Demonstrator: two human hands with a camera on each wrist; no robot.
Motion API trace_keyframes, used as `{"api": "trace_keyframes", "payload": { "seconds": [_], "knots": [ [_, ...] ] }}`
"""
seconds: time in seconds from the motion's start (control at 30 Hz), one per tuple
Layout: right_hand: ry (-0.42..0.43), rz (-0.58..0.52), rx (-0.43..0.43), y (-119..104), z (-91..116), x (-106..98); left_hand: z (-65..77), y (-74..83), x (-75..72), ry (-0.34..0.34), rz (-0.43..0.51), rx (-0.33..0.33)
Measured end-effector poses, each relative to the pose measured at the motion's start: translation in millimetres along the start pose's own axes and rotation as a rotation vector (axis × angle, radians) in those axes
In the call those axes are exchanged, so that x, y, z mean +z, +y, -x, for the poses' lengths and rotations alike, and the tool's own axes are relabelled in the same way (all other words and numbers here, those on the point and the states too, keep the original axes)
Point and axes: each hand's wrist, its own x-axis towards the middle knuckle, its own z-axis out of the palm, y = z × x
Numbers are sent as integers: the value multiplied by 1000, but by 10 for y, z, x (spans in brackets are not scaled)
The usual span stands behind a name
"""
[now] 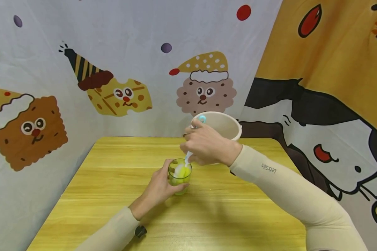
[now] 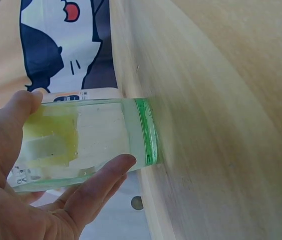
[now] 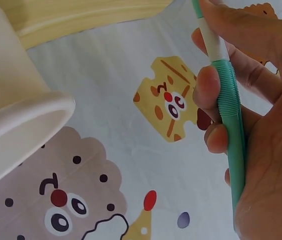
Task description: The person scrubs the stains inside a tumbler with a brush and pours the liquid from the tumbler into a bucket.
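Note:
My left hand [image 1: 160,186] holds a clear, green-tinted drinking glass [image 2: 103,132] round its side, thumb and fingers on opposite walls. The glass stands upright, its thick base right at the tabletop. Above it, my right hand [image 1: 205,143] grips the teal and white handle [image 3: 230,110] of a sponge cup brush, fingers wrapped along its length. The handle slants down past the rim. Inside the upper part of the glass sits the brush's yellow and white sponge head [image 2: 51,135], seen through the wall.
Behind my right hand stands a cream bucket [image 1: 238,131], partly covered by that hand and forearm. The wooden table [image 1: 113,174] reaches back to a cloth backdrop [image 1: 128,28] printed with cartoon characters.

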Motion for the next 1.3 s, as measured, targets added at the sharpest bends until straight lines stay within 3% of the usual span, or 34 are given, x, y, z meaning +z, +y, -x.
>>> {"api": "trace_keyframes", "payload": {
  "seconds": [0.23, 0.5, 1.3],
  "knots": [
    [43, -57, 24, -20, 28, 33, 7, 10, 3, -6, 11, -7],
    [100, -82, 56, -61, 66, 68, -5, 8, -6, 2, 1, 28],
    [197, 132, 93, -246, 136, 35, 3, 6, -9, -4, 3, 41]
  ]
}}
